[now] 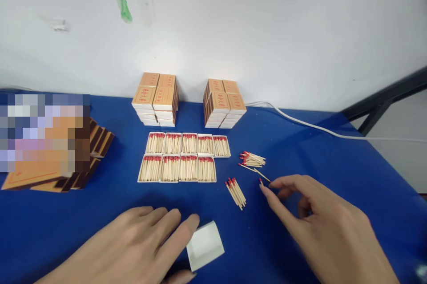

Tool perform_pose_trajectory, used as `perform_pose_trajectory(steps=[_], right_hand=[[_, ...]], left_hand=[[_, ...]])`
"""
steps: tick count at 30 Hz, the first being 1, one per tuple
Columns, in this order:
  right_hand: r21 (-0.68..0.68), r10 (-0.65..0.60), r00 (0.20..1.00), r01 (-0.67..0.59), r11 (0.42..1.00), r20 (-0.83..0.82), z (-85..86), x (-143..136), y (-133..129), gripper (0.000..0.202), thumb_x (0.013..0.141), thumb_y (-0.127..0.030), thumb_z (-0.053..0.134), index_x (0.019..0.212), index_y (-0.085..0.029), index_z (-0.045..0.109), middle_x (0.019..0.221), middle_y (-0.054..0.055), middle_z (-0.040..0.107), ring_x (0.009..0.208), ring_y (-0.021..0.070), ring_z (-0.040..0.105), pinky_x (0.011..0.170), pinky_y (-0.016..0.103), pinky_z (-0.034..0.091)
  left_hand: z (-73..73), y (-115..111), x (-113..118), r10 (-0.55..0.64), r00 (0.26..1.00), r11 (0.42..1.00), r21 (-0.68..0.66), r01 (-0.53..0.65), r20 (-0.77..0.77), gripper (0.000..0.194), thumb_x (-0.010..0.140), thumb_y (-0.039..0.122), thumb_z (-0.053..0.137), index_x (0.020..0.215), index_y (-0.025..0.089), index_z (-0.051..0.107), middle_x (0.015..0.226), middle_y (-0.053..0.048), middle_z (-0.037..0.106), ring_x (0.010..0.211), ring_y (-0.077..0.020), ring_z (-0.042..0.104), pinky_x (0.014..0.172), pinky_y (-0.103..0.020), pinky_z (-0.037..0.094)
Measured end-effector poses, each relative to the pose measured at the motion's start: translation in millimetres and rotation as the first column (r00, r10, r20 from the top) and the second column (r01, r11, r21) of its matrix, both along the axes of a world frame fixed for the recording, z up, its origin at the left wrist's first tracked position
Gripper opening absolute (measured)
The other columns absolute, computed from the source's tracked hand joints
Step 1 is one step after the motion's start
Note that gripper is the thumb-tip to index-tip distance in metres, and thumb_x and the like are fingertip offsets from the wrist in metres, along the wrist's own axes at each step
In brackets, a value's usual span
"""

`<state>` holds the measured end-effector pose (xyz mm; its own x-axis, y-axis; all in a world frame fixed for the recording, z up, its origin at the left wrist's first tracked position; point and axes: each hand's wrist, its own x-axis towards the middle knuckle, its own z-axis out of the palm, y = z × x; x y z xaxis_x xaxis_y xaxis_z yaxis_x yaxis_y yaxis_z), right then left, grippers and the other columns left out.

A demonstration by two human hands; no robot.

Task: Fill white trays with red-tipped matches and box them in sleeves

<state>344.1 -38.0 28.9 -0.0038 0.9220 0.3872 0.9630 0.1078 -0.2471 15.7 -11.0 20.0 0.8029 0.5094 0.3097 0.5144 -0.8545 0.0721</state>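
Note:
A small white matchbox tray (206,245) with nothing in it lies tilted on the blue table, between the index finger and thumb of my left hand (147,239). My right hand (310,217) has its thumb and index finger closed round a red-headed match (261,181); its lower end is hidden by the fingers. Another match (262,175) reaches the index fingertip. Just left of this hand lies a small bunch of matches (236,193), with a loose pile of matches (252,159) farther back. Two rows of filled matchbox trays (189,181) stand side by side, red heads facing the wall.
Two stacks of closed matchboxes, a left stack (155,95) and a right stack (224,102), stand by the white wall (267,30). More matchboxes (90,159) are piled at the left, partly blurred. A white cable (310,126) crosses the back right of the table (360,177).

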Motion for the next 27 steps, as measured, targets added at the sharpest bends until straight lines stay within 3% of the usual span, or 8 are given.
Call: perform_pose_trajectory(steps=[6, 13, 20, 27], right_hand=[[-0.073, 0.081, 0.996, -0.084, 0.994, -0.048, -5.8, -2.2, 5.1, 0.048, 0.124, -0.054, 0.054, 0.088, -0.029, 0.074, 0.074, -0.004, 0.074, 0.046, 0.0125, 0.066, 0.042, 0.027, 0.049], [-0.101, 0.124, 0.982, -0.139, 0.985, -0.141, -8.7, -19.7, 20.4, 0.027, 0.113, -0.029, 0.067, 0.086, -0.028, 0.072, 0.081, -0.002, 0.075, 0.055, 0.0138, 0.067, 0.050, 0.027, 0.049], [-0.176, 0.052, 0.967, -0.098, 0.979, -0.251, -7.6, -11.6, 14.3, 0.017, 0.106, -0.031, 0.075, 0.090, -0.031, 0.079, 0.084, -0.004, 0.079, 0.060, 0.0155, 0.072, 0.053, 0.028, 0.053], [-0.257, 0.022, 0.915, -0.137, 0.957, -0.404, -3.7, -20.9, 21.2, 0.019, 0.103, -0.028, 0.075, 0.086, -0.032, 0.081, 0.081, -0.007, 0.079, 0.063, 0.0133, 0.071, 0.060, 0.027, 0.053]], left_hand=[[-0.9, 2.7, -1.9, -0.003, 1.000, 1.000, -0.003, 0.003, 0.000, 0.060, 0.133, 0.044, 0.022, 0.131, 0.022, 0.078, 0.105, 0.001, 0.092, 0.080, -0.0189, 0.087, 0.070, -0.042, 0.061], [-8.1, -0.5, -11.1, -0.004, 1.000, 1.000, 0.031, 0.005, -0.016, 0.058, 0.133, 0.053, 0.030, 0.140, 0.022, 0.079, 0.114, 0.003, 0.094, 0.091, -0.0165, 0.089, 0.080, -0.039, 0.058], [-6.5, 0.7, -9.2, -0.013, 0.999, 0.999, 0.032, 0.014, -0.043, 0.060, 0.133, 0.054, 0.031, 0.140, 0.023, 0.082, 0.115, 0.001, 0.093, 0.094, -0.0158, 0.088, 0.083, -0.034, 0.060], [-3.8, 0.6, -8.6, 0.005, 1.000, 0.998, 0.064, -0.006, 0.017, 0.059, 0.132, 0.055, 0.032, 0.134, 0.023, 0.082, 0.110, 0.006, 0.094, 0.087, -0.0137, 0.089, 0.077, -0.036, 0.061]])
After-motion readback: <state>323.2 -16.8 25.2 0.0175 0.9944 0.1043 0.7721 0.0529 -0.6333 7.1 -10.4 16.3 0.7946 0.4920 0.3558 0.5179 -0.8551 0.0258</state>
